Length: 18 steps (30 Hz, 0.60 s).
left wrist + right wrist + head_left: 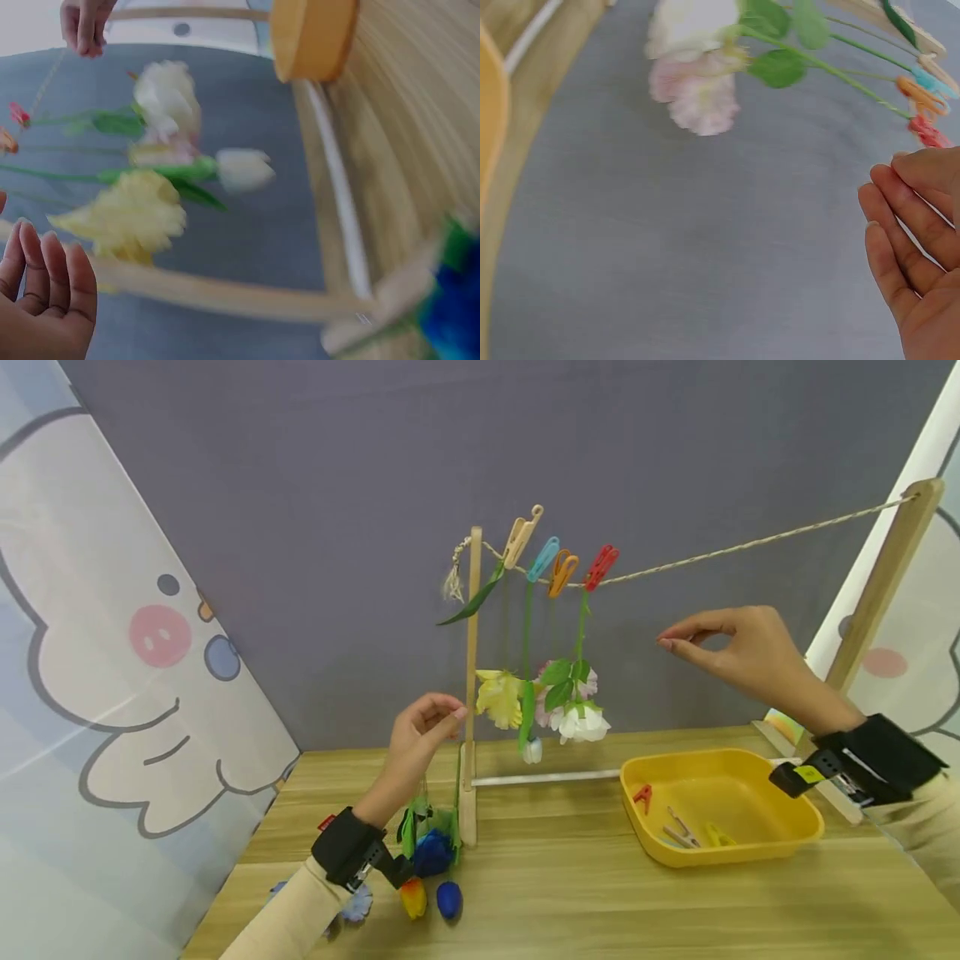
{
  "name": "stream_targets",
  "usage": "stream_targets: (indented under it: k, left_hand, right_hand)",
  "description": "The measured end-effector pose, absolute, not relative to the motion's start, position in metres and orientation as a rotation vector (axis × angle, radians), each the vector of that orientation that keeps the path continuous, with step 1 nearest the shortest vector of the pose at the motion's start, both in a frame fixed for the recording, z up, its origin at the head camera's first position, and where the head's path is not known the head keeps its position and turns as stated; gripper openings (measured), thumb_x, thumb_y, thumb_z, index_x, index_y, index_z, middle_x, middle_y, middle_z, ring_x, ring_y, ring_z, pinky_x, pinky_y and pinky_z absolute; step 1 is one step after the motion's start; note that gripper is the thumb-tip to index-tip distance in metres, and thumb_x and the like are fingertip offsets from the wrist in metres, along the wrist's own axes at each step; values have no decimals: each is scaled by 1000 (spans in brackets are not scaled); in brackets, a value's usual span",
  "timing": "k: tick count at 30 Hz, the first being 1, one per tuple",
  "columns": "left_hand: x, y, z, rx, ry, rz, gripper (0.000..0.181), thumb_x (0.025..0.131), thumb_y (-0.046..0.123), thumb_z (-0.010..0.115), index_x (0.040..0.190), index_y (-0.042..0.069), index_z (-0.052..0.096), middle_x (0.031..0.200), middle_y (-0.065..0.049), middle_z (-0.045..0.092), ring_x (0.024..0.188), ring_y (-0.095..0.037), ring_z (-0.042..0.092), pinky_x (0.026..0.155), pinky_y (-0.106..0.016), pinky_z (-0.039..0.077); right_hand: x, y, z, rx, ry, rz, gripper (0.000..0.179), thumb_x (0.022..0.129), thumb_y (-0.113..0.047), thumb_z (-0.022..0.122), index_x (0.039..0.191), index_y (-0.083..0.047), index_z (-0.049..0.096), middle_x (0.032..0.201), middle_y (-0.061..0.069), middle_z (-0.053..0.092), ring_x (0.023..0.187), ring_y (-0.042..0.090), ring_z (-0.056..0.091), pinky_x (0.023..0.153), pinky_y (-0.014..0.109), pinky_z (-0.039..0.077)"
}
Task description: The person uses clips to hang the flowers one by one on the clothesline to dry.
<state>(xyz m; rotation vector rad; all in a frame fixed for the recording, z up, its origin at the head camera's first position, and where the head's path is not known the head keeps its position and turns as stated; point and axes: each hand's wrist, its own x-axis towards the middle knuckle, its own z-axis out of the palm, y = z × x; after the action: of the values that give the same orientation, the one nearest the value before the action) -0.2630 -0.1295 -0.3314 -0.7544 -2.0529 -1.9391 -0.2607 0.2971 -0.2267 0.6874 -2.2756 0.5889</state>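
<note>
My left hand [423, 727] is beside the left wooden post [472, 635], its fingers loosely bent and holding nothing. To the right of the clips, my right hand [738, 647] hangs in the air with nothing between thumb and fingertips. Four kinds of clothespin grip the rope: beige [521, 539], blue [543, 560], orange [562, 574] and red [602, 567]. Upside down below them hang a yellow flower [500, 697], a white tulip [532, 750], a pink flower [697, 97] and a white flower [581, 723]. The red clothespin bears the white flower's stem.
The rope [750, 543] runs to a right wooden post [885, 585]. A yellow basin [720, 856] with several clothespins stands on the table. Below my left forearm lie a blue rose [432, 853], an orange-yellow tulip [413, 898], a blue tulip [449, 900] and pale blue flowers [357, 903].
</note>
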Motion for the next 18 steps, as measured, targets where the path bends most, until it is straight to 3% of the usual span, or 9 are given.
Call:
stream_targets:
  k: [9,13,18]
  left_hand:
    - [-263,-185,-376,-549,-2273,-1660,19,101,21,70,113,5,68,102,-17,67,81,-18,63,73,-33,54]
    - [-260,-208,-393,-414,-2331,-1574,17,101,18,69,111,4,69,102,-14,68,79,-16,64,72,-35,56]
    - [-256,-233,-413,-306,-2409,-1433,12,100,12,70,109,4,70,101,-12,69,81,-22,65,72,-29,54]
  right_hand:
    - [-256,307,-279,726,-2407,507,19,85,-8,85,95,-24,83,85,-13,74,74,2,64,59,17,45]
    - [-247,308,-303,763,-2506,483,19,86,-8,84,97,-23,82,90,-15,75,80,6,67,67,24,54]
    - [-237,312,-328,710,-2651,452,17,87,-13,82,100,-25,82,95,-16,75,84,10,68,71,33,58]
